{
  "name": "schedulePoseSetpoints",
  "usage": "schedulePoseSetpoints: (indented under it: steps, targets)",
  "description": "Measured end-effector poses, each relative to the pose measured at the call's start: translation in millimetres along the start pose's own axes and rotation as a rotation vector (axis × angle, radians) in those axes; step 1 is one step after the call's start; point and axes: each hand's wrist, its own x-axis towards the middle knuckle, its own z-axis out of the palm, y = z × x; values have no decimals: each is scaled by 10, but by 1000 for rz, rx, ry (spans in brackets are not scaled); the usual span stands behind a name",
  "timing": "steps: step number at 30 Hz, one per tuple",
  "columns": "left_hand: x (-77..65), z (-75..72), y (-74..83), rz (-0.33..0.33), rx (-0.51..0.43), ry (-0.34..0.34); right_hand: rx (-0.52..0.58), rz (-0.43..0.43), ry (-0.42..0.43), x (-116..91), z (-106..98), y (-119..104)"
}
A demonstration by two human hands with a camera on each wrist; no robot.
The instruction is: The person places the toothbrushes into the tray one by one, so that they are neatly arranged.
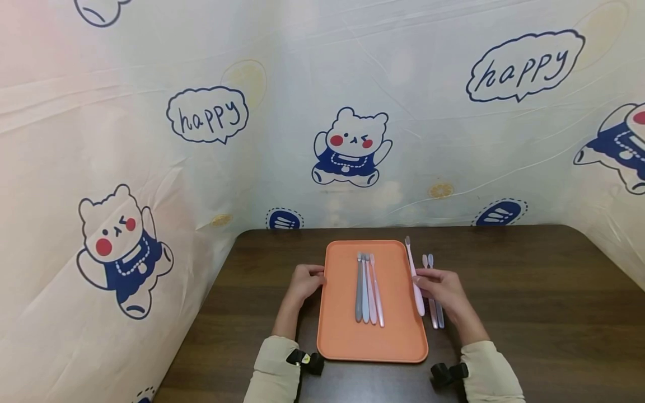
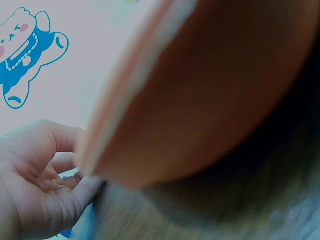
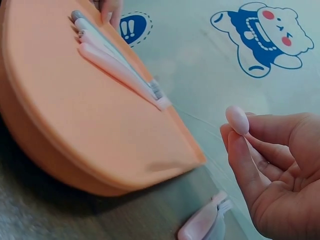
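An orange tray (image 1: 398, 341) lies on the table with several toothbrushes side by side on it, a dark grey one (image 1: 359, 291), a blue one (image 1: 365, 296) and pink ones (image 1: 377, 296). My left hand (image 1: 306, 282) grips the tray's left rim; in the left wrist view its thumb and fingers (image 2: 67, 140) meet at the tray's edge. Over the tray's right rim, my right hand (image 1: 445, 288) pinches a pink toothbrush (image 1: 418, 299) between thumb and fingers, bristle end pointing away. The right wrist view shows this toothbrush's rounded handle end (image 3: 237, 120) jutting from the pinch.
Two more toothbrushes, one pink (image 1: 433, 313) and one bluish (image 1: 439, 314), lie on the dark wooden table (image 1: 544, 313) to the right of the tray, partly behind my right hand. A printed cloth (image 1: 282, 140) with bears stands behind the table's far edge.
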Motion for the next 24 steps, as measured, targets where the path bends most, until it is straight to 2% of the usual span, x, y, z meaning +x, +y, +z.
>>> schedulePoseSetpoints:
  steps: [14, 24]
  targets:
    - [-9, -5, 14, -8, -11, -4, 46, -2, 0, 7, 89, 10]
    - [-28, -10, 0, 2, -18, -9, 29, -2, 10, 9, 113, -6]
